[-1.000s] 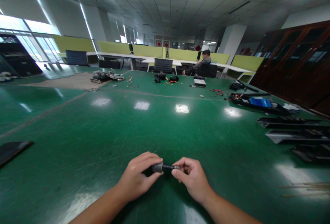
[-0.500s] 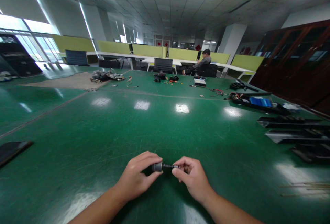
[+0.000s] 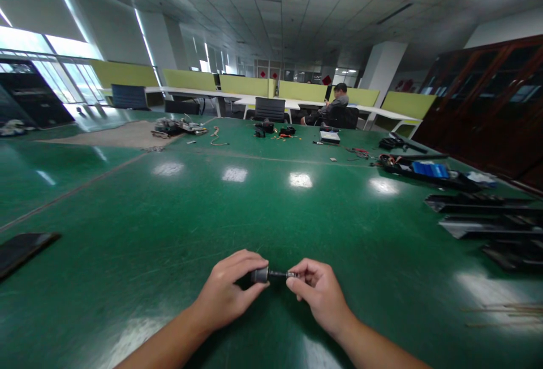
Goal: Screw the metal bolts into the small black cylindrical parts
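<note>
Low in the middle of the head view, my left hand [image 3: 231, 287] grips a short dark cylinder [image 3: 260, 275] between thumb and fingers. A thin black shaft [image 3: 278, 274] runs from the cylinder's right end across to my right hand [image 3: 319, 292]. The right thumb and fingertips pinch the small metallic tip [image 3: 291, 274] of that shaft. Both hands are just above the green tabletop [image 3: 212, 210], with the piece lying roughly level between them. Its exact kind is too small to make out, and my fingers hide part of the cylinder.
A dark flat slab [image 3: 25, 250] lies at the left edge. Black metal channels [image 3: 483, 224] and thin sticks [image 3: 504, 312] lie on the right, beyond them a blue item [image 3: 429, 170] among parts. Cables and small parts [image 3: 284, 131] sit at the far side; a person [image 3: 337, 103] sits behind.
My right hand has shifted slightly to the right, and a little more of the shaft shows between the hands. The left hand's grip looks the same. The view has moved slightly.
</note>
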`<state>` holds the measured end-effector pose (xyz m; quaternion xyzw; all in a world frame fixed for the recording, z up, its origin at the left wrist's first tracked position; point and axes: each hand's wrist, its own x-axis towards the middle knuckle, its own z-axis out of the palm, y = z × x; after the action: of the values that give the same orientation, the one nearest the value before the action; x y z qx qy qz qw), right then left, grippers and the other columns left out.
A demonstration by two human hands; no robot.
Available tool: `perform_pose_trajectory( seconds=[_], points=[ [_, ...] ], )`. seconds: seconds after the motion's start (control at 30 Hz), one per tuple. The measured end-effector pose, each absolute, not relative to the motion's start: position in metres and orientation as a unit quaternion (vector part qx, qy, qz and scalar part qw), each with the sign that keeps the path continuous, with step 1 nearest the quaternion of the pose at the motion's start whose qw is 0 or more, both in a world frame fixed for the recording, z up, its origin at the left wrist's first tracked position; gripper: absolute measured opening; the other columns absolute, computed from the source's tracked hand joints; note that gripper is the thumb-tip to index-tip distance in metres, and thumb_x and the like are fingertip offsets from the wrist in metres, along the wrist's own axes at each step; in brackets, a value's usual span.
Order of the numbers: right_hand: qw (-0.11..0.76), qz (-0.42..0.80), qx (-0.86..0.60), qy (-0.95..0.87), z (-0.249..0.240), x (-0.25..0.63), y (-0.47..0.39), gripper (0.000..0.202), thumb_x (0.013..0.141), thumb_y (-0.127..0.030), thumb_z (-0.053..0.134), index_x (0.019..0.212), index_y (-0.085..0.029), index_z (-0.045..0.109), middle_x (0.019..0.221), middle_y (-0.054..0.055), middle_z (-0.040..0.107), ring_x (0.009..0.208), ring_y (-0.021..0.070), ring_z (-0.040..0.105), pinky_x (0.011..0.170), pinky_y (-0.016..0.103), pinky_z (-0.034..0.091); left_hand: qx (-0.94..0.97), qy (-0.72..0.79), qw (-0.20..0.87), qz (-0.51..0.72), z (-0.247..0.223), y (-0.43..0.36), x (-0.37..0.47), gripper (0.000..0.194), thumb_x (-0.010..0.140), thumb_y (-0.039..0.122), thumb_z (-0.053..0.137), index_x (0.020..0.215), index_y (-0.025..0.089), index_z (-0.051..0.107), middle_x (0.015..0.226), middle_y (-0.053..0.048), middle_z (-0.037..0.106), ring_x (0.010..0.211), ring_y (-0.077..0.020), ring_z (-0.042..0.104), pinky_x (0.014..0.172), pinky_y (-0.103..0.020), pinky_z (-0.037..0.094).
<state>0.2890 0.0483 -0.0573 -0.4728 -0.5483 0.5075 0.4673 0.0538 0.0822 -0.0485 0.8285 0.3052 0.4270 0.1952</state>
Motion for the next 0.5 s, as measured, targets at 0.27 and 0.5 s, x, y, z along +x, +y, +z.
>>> perform_pose_trajectory(
  seconds=[0.27, 0.5],
  points=[
    [0.476, 0.510, -0.467, -0.544, -0.0592, 0.2897, 0.0487, 0.020, 0.080, -0.033, 0.074, 0.083, -0.014, 0.069, 0.061, -0.001, 0.057, 0.053, 0.0112, 0.051, 0.051, 0.022, 0.040, 0.831, 0.308, 0.197, 0.420, -0.0498, 0.0825, 0.0515, 0.033, 0.082, 0.016, 0.071, 0.115, 0.022, 0.065, 0.105, -0.008, 0.067, 0.096, -0.0184, 0.064, 0.084, -0.033, 0.056],
    [0.480, 0.509, -0.470, -0.538, -0.0591, 0.2894, 0.0488, 0.019, 0.079, -0.033, 0.075, 0.082, -0.015, 0.069, 0.060, -0.002, 0.056, 0.052, 0.0108, 0.050, 0.050, 0.022, 0.039, 0.829, 0.314, 0.199, 0.417, -0.0478, 0.0830, 0.0522, 0.031, 0.083, 0.016, 0.070, 0.113, 0.021, 0.066, 0.105, -0.009, 0.067, 0.096, -0.0193, 0.065, 0.084, -0.034, 0.056]
  ],
)
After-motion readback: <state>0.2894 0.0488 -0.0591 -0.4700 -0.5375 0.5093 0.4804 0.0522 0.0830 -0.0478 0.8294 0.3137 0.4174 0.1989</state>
